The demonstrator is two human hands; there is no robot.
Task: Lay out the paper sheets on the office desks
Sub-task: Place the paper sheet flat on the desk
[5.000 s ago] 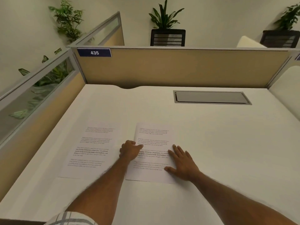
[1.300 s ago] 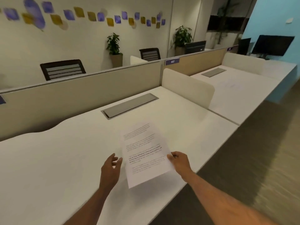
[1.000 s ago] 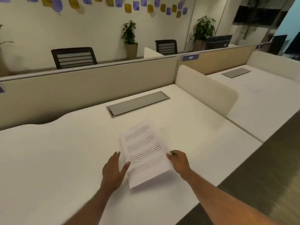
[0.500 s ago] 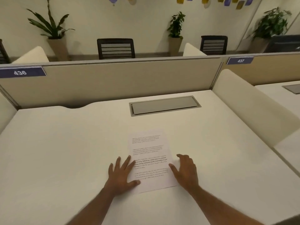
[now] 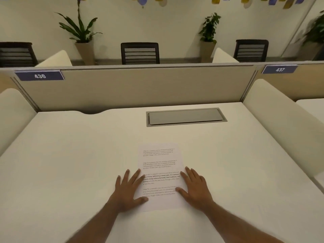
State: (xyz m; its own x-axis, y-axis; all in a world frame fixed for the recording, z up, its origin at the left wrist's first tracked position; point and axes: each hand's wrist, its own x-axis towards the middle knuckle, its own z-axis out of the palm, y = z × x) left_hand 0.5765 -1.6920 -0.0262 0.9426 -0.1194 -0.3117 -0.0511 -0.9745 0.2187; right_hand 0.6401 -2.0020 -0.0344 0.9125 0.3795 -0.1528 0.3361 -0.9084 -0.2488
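Observation:
A printed paper sheet [image 5: 159, 163] lies flat on the white desk [image 5: 70, 163], a little right of the middle and near the front. My left hand [image 5: 128, 192] rests palm down on the sheet's left edge, fingers spread, thumb on the paper. My right hand [image 5: 195, 187] presses flat on the right edge in the same way, its thumb lying on the printed text. Neither hand grips anything. The sheet may be a thin stack; I cannot tell.
A grey cable hatch [image 5: 185, 117] is set into the desk behind the sheet. A beige partition [image 5: 140, 88] labelled 436 [image 5: 40, 75] closes the back. Cream side dividers [image 5: 280, 123] flank the desk; desk 437 [image 5: 279, 69] lies to the right. Chairs [image 5: 140, 53] and plants stand beyond.
The paper, held in the air in my right hand a second ago, now lies flat on desk 436. Both hands have come down flat on its sides. My view turned to face the desk squarely.

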